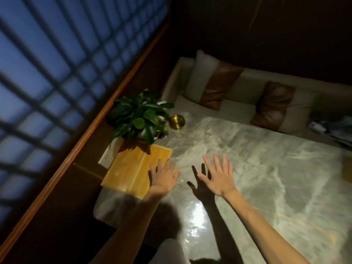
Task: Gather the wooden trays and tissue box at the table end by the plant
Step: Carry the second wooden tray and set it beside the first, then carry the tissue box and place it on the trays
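Two yellow wooden trays (133, 168) lie side by side at the left end of the marble table (266, 168), just in front of the potted plant (139, 117). My left hand (163, 178) hovers with fingers spread over the right edge of the nearer tray, holding nothing. My right hand (219, 176) is open with fingers apart above the bare marble, to the right of the trays. A white box-like object (110, 153), possibly the tissue box, stands at the table edge beside the plant and is partly hidden by leaves.
A gold bowl (177, 121) stands right of the plant. Behind the table is a pale sofa (238, 109) with brown cushions (219, 86). A wooden ledge and latticed window (47, 73) run along the left. Something yellow (347, 170) shows at the right edge.
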